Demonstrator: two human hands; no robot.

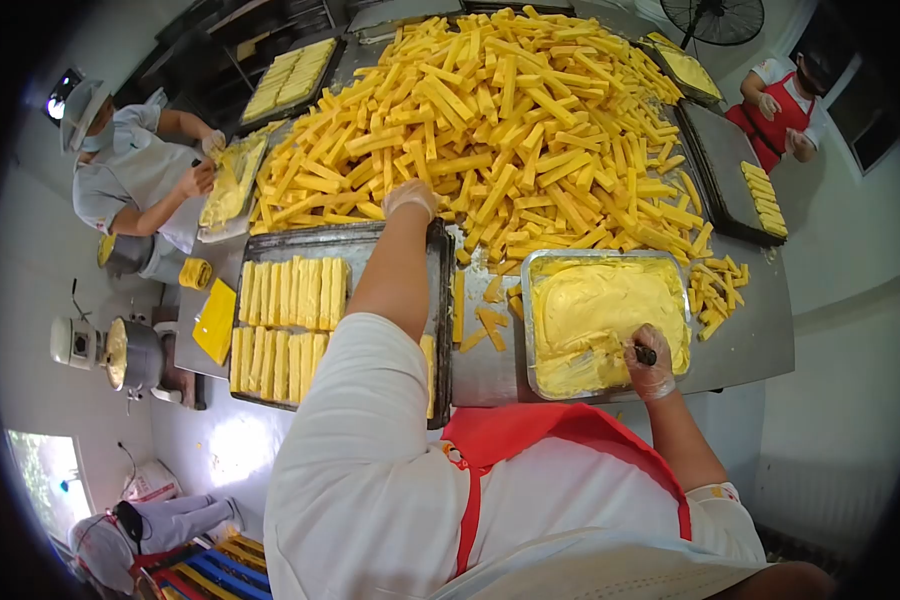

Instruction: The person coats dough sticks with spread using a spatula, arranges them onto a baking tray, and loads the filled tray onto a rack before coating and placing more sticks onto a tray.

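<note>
Head view: right hand [652, 366] clenches dark handle [646, 355] inside its grip; left hand [410, 198], cannot tell.

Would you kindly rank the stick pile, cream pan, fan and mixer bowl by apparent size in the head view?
1. Stick pile
2. Cream pan
3. Fan and mixer bowl: too alike to rank

Bright indoor light, a glaring patch on the floor [238, 448], and fisheye curving toward black, vignetted edges.
</note>
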